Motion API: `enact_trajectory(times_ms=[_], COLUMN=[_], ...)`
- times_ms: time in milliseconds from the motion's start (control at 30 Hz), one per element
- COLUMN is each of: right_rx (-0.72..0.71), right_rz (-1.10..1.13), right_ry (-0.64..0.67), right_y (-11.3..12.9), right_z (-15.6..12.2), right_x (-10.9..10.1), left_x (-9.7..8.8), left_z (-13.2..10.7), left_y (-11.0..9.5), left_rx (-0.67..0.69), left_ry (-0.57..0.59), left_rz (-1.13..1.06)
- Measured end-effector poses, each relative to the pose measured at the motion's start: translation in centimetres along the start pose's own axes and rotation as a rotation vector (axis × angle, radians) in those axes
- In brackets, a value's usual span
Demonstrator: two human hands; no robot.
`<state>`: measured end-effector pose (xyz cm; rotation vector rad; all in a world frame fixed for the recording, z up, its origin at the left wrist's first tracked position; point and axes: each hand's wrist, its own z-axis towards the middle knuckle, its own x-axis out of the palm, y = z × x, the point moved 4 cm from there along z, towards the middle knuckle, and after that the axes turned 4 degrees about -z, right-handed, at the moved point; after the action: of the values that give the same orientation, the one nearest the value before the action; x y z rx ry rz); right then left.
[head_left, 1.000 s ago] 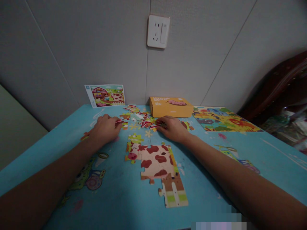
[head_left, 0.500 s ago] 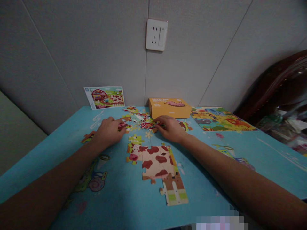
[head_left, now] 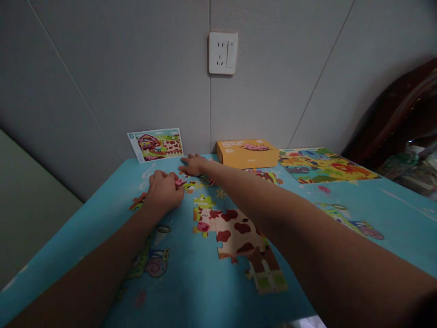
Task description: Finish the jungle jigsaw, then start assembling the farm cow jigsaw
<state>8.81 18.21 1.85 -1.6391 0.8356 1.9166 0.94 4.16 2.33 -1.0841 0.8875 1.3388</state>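
Observation:
My left hand point(head_left: 164, 190) is closed on a pink puzzle piece point(head_left: 180, 182) that pokes out past its fingertips. Farther back, my right hand point(head_left: 193, 164) reaches across with fingers stretched out, palm down over loose puzzle pieces; what lies beneath it is hidden. Its forearm covers much of the loose pile. In front of both hands lies a joined puzzle section with a spotted cow point(head_left: 235, 230), its right side partly behind my right forearm. Another loose piece point(head_left: 137, 201) rests just left of my left hand.
A farm picture card point(head_left: 159, 146) leans on the wall at the back left. Beside it stands an orange puzzle box point(head_left: 251, 155), with more pieces point(head_left: 269, 176) in front. An animal picture sheet point(head_left: 327, 166) lies to the right on the blue table cover point(head_left: 184, 278).
My right hand has moved left and farther back, from in front of the box towards the card, and its fingers have spread. My left hand keeps its puzzle piece.

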Motion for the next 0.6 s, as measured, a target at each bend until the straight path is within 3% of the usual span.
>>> enact_trajectory(times_ms=[133, 367, 467, 600], right_rx=[-0.067, -0.161, -0.102, -0.003], right_rz=[0.011, 0.042, 0.039, 0.017], right_ry=[0.003, 0.032, 0.01, -0.007], right_y=[0.2, -0.1, -1.0, -1.3], right_z=[-2.2, -8.5, -8.5, -5.3], right_x=[0.3, -2.7, -3.6, -3.0], left_x=[0.3, 0.8, 1.0, 1.2], left_z=[0.0, -0.1, -0.2, -0.1], left_y=[0.1, -0.6, -0.9, -0.7], left_rx=[-0.025, 0.047, 0.068, 0.055], left_ry=[-0.021, 0.028, 0.066, 0.095], left_rz=[-0.017, -0.071, -0.094, -0.103])
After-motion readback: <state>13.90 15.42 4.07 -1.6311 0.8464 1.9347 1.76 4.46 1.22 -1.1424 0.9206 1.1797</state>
